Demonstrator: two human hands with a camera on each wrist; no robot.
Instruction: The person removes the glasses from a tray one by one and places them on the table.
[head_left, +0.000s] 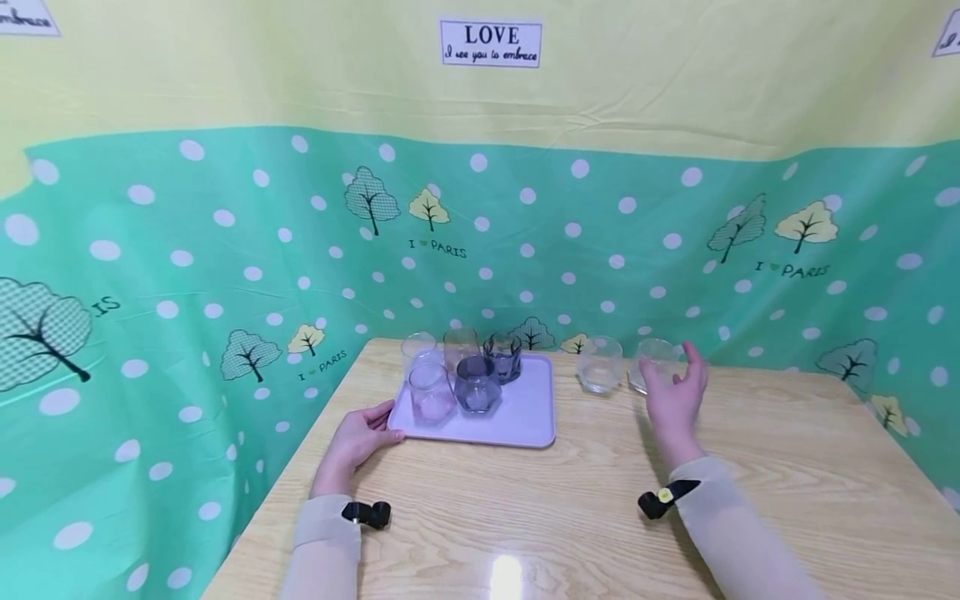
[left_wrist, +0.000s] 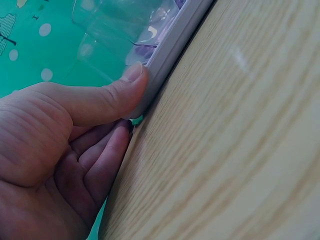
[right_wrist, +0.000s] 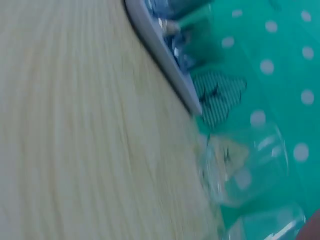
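My left hand (head_left: 358, 440) grips the near-left corner of a pale lilac tray (head_left: 525, 417), its thumb (left_wrist: 112, 100) on the rim and the other fingers curled low at the side. Several glasses stand on the tray, among them a clear pinkish glass (head_left: 432, 400) at the front and a grey hexagonal glass (head_left: 477, 392) beside it. My right hand (head_left: 675, 404) is at the rightmost clear glass (head_left: 651, 358), thumb and index finger spread apart. Only a sliver of that hand enters the right wrist view, near the glass (right_wrist: 272, 225).
Another clear glass (head_left: 600, 367) stands between the tray and the right hand. Behind them, a dotted green and yellow curtain (head_left: 570, 217) hangs along the far edge of the wooden table (head_left: 570, 517). A dark faceted glass (head_left: 504, 358) is toward the back of the tray.
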